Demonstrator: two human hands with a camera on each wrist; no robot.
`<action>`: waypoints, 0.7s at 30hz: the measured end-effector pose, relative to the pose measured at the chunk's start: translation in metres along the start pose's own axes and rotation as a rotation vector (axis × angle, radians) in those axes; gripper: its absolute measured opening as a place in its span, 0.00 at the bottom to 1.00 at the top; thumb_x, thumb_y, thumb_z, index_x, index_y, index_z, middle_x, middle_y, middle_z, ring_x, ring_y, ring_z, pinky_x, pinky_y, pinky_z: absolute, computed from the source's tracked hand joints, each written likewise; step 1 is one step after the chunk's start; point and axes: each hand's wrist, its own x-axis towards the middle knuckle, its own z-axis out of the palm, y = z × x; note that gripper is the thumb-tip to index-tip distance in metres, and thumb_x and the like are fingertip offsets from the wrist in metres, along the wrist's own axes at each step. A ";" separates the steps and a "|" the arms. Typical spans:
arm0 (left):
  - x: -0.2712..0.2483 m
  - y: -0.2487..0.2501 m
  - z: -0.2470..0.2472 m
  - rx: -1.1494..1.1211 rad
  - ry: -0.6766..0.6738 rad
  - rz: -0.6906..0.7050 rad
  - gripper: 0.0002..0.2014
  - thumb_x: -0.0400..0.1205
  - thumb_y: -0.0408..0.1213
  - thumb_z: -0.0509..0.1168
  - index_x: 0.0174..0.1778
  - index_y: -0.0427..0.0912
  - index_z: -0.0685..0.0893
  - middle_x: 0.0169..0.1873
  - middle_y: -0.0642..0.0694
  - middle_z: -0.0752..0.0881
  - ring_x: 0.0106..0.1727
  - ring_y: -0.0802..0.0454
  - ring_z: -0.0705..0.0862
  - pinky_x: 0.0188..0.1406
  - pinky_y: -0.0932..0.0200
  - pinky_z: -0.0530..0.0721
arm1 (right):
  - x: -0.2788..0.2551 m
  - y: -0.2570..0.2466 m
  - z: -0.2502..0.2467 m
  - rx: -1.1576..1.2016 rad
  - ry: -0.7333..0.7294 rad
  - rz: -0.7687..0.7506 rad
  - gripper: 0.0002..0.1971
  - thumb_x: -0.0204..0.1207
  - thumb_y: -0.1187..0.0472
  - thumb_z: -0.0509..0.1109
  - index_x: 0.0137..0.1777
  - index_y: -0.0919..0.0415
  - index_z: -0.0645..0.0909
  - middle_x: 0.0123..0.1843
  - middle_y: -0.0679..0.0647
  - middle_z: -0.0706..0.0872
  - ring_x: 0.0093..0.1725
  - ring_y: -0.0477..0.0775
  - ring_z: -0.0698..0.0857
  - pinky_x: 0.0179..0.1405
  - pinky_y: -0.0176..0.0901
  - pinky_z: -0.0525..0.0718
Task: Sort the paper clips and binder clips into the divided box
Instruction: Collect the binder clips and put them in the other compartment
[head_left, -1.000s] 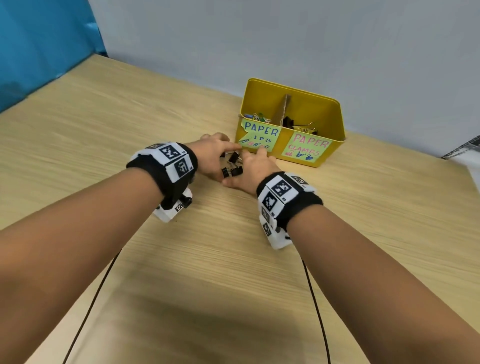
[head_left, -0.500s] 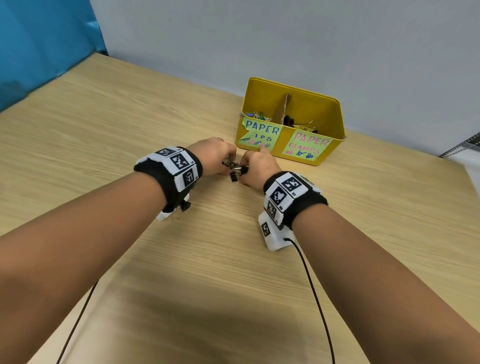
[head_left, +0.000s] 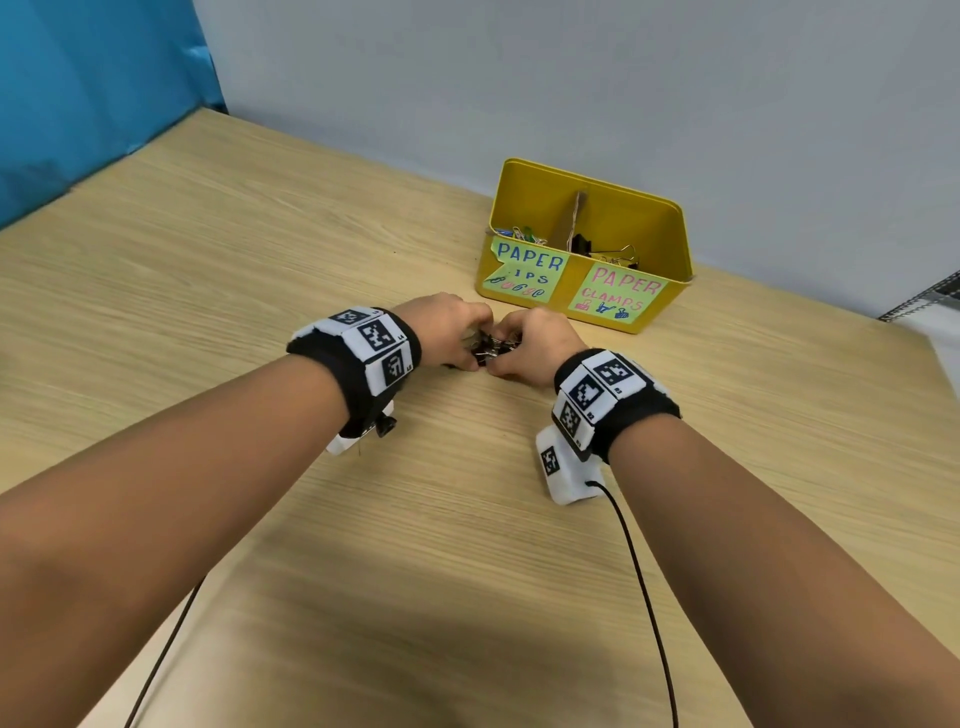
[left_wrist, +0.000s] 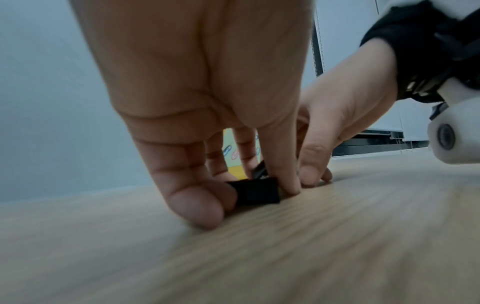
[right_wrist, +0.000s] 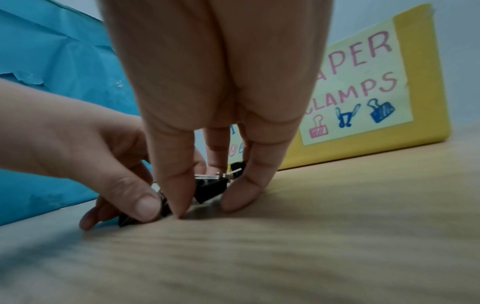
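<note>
A small heap of black binder clips (head_left: 491, 347) lies on the wooden table between my two hands. My left hand (head_left: 451, 332) curls its fingers round a black binder clip (left_wrist: 255, 193) at the table surface. My right hand (head_left: 530, 340) pinches another black clip (right_wrist: 210, 186) with thumb and fingers. The yellow divided box (head_left: 660, 249) stands just beyond the hands, labelled "PAPER CLIPS" on its left half and "PAPER CLAMPS" (right_wrist: 358, 82) on its right. Coloured paper clips (head_left: 522, 234) lie in the left compartment, binder clips (head_left: 605, 252) in the right one.
A cardboard divider (head_left: 574, 218) splits the box. A grey wall (head_left: 571, 78) runs behind it and a blue sheet (head_left: 88, 88) hangs at the left. Black cables (head_left: 644, 597) trail from both wrist cameras toward the table's near edge.
Both hands have drawn together and curled over the clips, gathering them into a tight heap. A second ago the fingers were more spread with the clips visible between them.
</note>
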 end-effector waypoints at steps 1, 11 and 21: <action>0.000 0.000 0.001 -0.003 -0.005 0.006 0.25 0.74 0.42 0.72 0.66 0.44 0.76 0.59 0.38 0.81 0.58 0.43 0.80 0.49 0.57 0.73 | -0.001 0.003 0.001 0.015 0.009 0.008 0.20 0.65 0.58 0.77 0.58 0.59 0.84 0.60 0.60 0.85 0.61 0.57 0.81 0.50 0.39 0.75; -0.010 0.003 0.002 0.026 -0.006 0.020 0.23 0.74 0.45 0.70 0.64 0.47 0.75 0.55 0.43 0.82 0.50 0.48 0.78 0.47 0.56 0.77 | -0.012 0.041 -0.002 0.395 0.031 0.183 0.12 0.68 0.66 0.76 0.51 0.64 0.85 0.46 0.59 0.88 0.38 0.53 0.87 0.48 0.46 0.90; -0.011 0.029 0.012 0.322 -0.060 0.125 0.12 0.83 0.39 0.54 0.62 0.46 0.75 0.56 0.39 0.80 0.49 0.42 0.79 0.41 0.53 0.75 | -0.022 0.059 -0.009 0.529 -0.092 0.205 0.05 0.78 0.64 0.67 0.41 0.62 0.80 0.32 0.56 0.81 0.29 0.51 0.80 0.38 0.45 0.85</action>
